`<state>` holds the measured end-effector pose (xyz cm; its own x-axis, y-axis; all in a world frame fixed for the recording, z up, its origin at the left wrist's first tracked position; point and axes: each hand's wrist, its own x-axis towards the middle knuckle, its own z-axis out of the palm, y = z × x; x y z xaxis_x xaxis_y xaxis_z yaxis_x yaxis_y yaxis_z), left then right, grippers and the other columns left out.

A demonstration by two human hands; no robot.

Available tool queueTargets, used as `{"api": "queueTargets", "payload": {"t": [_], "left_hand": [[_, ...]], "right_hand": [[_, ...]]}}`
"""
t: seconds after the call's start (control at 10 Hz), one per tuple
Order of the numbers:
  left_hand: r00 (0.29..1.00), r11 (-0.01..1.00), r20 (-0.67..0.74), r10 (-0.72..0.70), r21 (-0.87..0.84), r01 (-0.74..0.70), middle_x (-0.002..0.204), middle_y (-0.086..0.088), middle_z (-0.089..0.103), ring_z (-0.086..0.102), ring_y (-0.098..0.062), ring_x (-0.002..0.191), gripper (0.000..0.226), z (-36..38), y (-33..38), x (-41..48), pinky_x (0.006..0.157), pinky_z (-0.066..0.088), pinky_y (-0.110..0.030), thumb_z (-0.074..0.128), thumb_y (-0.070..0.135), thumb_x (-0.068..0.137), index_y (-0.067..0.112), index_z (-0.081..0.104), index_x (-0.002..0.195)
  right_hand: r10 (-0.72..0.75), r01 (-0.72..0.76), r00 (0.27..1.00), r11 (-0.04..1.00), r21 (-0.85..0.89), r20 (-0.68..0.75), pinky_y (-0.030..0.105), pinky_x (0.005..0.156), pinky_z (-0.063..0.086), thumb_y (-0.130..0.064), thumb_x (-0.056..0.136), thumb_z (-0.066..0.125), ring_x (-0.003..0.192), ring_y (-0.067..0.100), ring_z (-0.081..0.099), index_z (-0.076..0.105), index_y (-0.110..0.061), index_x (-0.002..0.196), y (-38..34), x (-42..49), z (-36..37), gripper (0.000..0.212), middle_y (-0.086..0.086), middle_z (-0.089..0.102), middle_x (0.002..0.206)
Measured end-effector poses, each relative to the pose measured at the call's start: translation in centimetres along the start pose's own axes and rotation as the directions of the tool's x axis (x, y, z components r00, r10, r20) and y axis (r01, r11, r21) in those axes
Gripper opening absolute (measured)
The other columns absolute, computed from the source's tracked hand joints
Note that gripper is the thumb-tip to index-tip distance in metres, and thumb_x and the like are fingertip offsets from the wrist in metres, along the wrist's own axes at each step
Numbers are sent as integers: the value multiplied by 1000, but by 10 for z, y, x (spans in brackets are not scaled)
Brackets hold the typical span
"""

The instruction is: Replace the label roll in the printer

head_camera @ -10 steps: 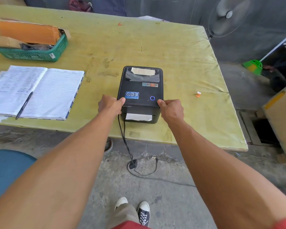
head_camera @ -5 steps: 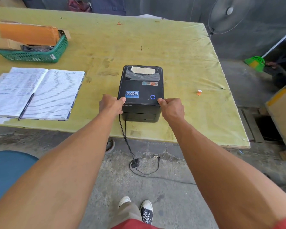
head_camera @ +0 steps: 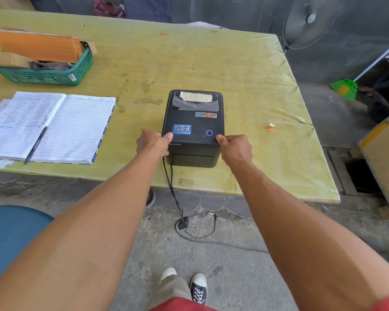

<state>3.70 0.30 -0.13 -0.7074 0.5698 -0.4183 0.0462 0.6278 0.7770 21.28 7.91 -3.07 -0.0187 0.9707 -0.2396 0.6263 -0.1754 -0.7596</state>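
Note:
A black label printer stands near the front edge of the yellow-green table, its lid down and a blue ring light lit on top. Through the lid's rear window a pale label roll shows. My left hand grips the printer's front left side, thumb on the lid's corner. My right hand grips the front right side the same way. The front slot is dark, with no label showing in it.
An open ledger with a pen lies left of the printer. A green basket holding cardboard and envelopes sits at the back left. The printer's cables hang to the floor. A small orange scrap lies to the right.
A white label end showed in the front slot one second ago; it is gone from view now. Both hands keep their hold on the printer's front corners.

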Motion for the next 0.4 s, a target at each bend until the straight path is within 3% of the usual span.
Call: {"api": "queueTargets", "payload": {"t": [0.1,0.2,0.3,0.4], "left_hand": [[1000,1000,4,17,3,-17,125,-10,67,74,-25,94,48,0,-1,1,50,43,-22,67,31,94,4,56,133],[998,997,2,59,45,-59,120,-11,68,74,-25,87,45,-1,-4,3,61,49,-27,66,33,94,2,59,127],[993,990,60,104,90,-110,100,-3,66,74,-25,85,23,-10,3,6,74,55,-36,62,31,97,12,61,84],[984,977,131,121,158,-141,89,1,61,73,-19,77,32,-14,-26,1,65,48,-29,56,32,100,23,50,69]], "right_hand": [[-8,8,1000,1000,-6,-1,33,64,46,-45,96,57,65,29,54,62,-11,71,-4,-3,-3,43,5,61,71],[-8,9,1000,999,-42,10,36,70,49,-48,96,55,79,32,61,69,-13,78,-2,-4,0,42,10,68,86],[-1,0,1000,989,-150,-5,37,71,51,-54,95,49,81,32,63,65,-18,76,-9,2,2,43,12,68,97],[4,7,999,975,-223,51,36,68,48,-55,95,47,80,31,63,60,-16,76,1,8,4,46,12,68,98]]}}
